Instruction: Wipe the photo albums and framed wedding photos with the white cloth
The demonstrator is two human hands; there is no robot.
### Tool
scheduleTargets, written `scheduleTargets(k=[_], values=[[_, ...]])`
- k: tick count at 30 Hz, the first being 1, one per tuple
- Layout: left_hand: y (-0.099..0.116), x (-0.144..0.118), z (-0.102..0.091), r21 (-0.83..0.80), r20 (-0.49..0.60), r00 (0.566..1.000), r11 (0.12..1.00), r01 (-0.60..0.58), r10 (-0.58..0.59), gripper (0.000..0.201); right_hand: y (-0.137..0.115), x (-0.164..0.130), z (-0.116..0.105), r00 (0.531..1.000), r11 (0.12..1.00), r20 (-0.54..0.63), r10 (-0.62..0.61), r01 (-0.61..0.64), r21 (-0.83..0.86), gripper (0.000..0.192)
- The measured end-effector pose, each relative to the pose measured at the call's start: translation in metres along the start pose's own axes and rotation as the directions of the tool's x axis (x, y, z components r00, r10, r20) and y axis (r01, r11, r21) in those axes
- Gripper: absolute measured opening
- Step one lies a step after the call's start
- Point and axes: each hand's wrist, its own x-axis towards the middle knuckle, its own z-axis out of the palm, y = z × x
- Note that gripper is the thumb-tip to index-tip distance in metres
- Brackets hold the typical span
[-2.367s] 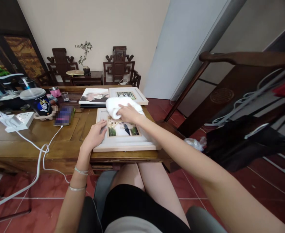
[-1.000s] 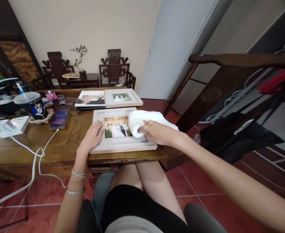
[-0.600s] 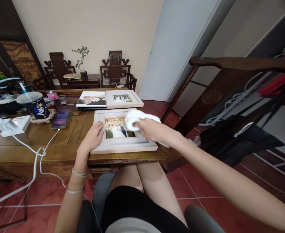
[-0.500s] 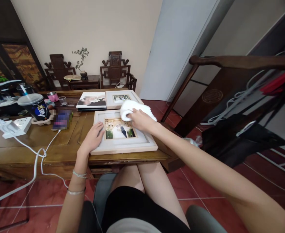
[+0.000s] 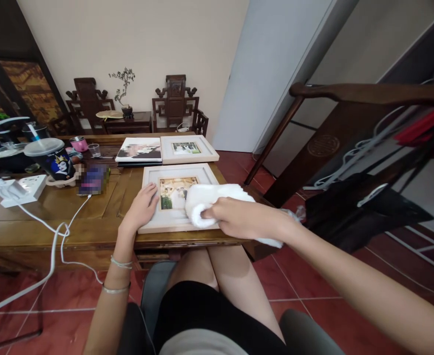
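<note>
The right hand [image 5: 239, 219] is clenched around a white cloth [image 5: 211, 199], pressing it onto the near right part of the picture frame [image 5: 176, 170]; the frame lies flat at the near edge of the desk [image 5: 35, 217]; the left hand [image 5: 140, 209] rests open, fingers [image 5: 151, 190] spread on the frame's left border; a second frame [image 5: 188, 148] lies just behind, beside a photo book [image 5: 139, 149]; a lidded cup [image 5: 50, 158] stands well to the left.
</note>
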Motion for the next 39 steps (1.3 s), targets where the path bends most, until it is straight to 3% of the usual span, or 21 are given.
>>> scheduleTargets(k=[2, 5, 11, 15, 19, 24, 28, 32, 35, 39], values=[[-0.001, 0.000, 0.000, 0.002, 0.004, 1.000, 1.000, -0.005, 0.005, 0.049, -0.006, 0.000, 0.000, 0.999, 0.999, -0.027, -0.021, 0.022, 0.046, 0.049], [-0.003, 0.000, 0.000, -0.001, 0.017, 1.000, 1.000, -0.018, 0.018, 0.050, -0.003, 0.023, 0.011, 0.992, 0.998, -0.122, 0.029, -0.023, 0.051, 0.050], [-0.005, -0.001, -0.001, -0.028, 0.014, 0.999, 0.999, -0.029, 0.029, 0.049, 0.044, 0.102, 0.025, 0.921, 0.990, -0.377, 0.101, -0.129, -0.049, 0.052], [-0.004, -0.001, -0.002, -0.029, 0.021, 1.000, 0.999, -0.014, 0.015, 0.051, 0.057, 0.126, 0.020, 0.928, 0.982, -0.350, 0.127, -0.167, -0.085, 0.052], [-0.002, -0.001, -0.002, -0.014, 0.026, 1.000, 1.000, 0.004, -0.004, 0.053, 0.038, 0.099, 0.018, 0.965, 0.988, -0.250, 0.081, -0.111, -0.108, 0.054], [0.000, 0.000, -0.001, -0.003, 0.016, 1.000, 1.000, -0.006, 0.006, 0.050, 0.003, 0.030, -0.003, 0.999, 0.999, 0.018, -0.044, 0.044, 0.004, 0.045], [-0.001, -0.001, 0.000, -0.006, 0.001, 1.000, 1.000, -0.014, 0.014, 0.048, -0.015, 0.011, -0.008, 0.994, 0.993, 0.028, -0.110, 0.108, 0.050, 0.048], [-0.004, -0.001, 0.000, -0.008, 0.007, 1.000, 1.000, -0.024, 0.024, 0.049, -0.008, 0.043, 0.014, 0.981, 0.993, -0.159, -0.112, 0.118, 0.029, 0.057], [-0.006, -0.001, 0.000, -0.021, 0.006, 0.999, 0.999, -0.041, 0.041, 0.048, 0.020, 0.082, 0.023, 0.957, 0.994, -0.271, -0.106, 0.110, 0.000, 0.059], [-0.006, -0.001, -0.001, -0.029, 0.007, 0.999, 0.999, -0.041, 0.042, 0.049, 0.059, 0.128, 0.015, 0.937, 0.999, -0.347, -0.031, 0.017, -0.044, 0.057]])
